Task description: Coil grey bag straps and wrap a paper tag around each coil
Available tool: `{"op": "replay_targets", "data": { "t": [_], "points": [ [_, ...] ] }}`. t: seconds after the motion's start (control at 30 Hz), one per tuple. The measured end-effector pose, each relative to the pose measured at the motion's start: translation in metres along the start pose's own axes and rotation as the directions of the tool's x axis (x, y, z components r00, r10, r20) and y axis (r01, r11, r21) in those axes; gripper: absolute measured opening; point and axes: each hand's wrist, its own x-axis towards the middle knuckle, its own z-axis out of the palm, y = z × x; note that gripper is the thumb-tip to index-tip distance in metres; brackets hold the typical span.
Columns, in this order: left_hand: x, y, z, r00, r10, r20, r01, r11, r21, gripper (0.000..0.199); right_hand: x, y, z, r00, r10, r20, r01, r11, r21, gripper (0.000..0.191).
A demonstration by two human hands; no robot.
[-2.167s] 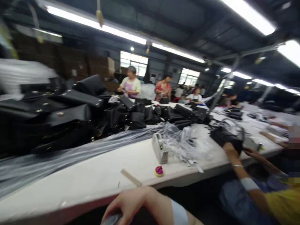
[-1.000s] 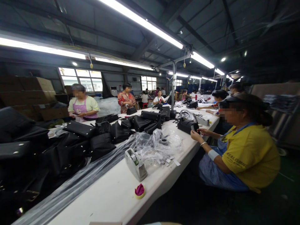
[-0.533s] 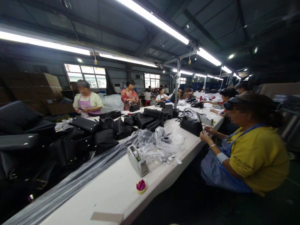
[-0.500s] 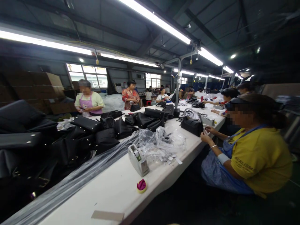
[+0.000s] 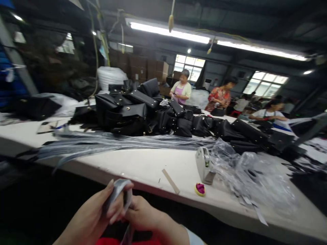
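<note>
Just in front of the table's near edge, my left hand (image 5: pixel 95 207) is closed around a looped grey strap (image 5: pixel 119 188) that looks wrapped in clear film. My right hand (image 5: pixel 143 211) grips the same strap close beside it, and a length hangs down between the hands. Long grey film-wrapped straps (image 5: pixel 102 144) lie in a bundle across the table. Past my right hand lie a thin beige strip (image 5: pixel 170 181) and a small yellow dish (image 5: pixel 200 194) with something magenta in it. A tape dispenser (image 5: pixel 205 166) stands behind the dish.
Black bags (image 5: pixel 122 112) are heaped along the far side of the white table (image 5: pixel 143 163). Crumpled clear plastic (image 5: pixel 255 180) covers the right part. A phone-like flat object (image 5: pixel 47 127) lies at left. Several co-workers, one in a purple apron (image 5: pixel 180 93), are across the table.
The view has swung left and down. Both my hands, out of sight before, now show with the grey strap. The co-worker in yellow at the right has left the view.
</note>
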Motion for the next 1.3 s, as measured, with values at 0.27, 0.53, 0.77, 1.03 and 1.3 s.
{"op": "replay_targets", "data": {
  "t": [0.27, 0.53, 0.77, 1.03, 1.3],
  "points": [
    [0.035, -0.014, -0.053, 0.612, 0.752, 0.245, -0.558, 0.192, 0.807, 0.046, -0.016, -0.009, -0.028, 0.939, -0.014, 0.344, -0.144, 0.892, 0.429, 0.049],
    [0.026, -0.013, -0.04, 0.958, -0.209, 0.197, 0.111, 0.902, 0.418, 0.062, 0.004, 0.003, -0.058, 0.977, -0.007, -0.215, -0.021, 0.992, -0.126, 0.036],
    [0.029, 0.022, -0.053, 0.947, -0.089, 0.31, 0.208, 0.903, -0.375, 0.055, 0.011, 0.013, -0.026, 0.967, -0.04, -0.252, -0.003, 0.986, -0.169, 0.032],
    [0.048, 0.017, -0.042, 0.736, 0.664, -0.13, -0.601, 0.73, 0.325, 0.029, -0.005, -0.016, -0.005, 0.957, 0.061, 0.284, -0.101, 0.986, 0.13, 0.04],
    [0.041, -0.025, -0.043, 0.907, 0.3, 0.295, -0.411, 0.481, 0.774, 0.051, -0.012, -0.017, -0.056, 0.99, 0.097, -0.102, -0.104, 0.992, -0.07, 0.04]
  ]
}}
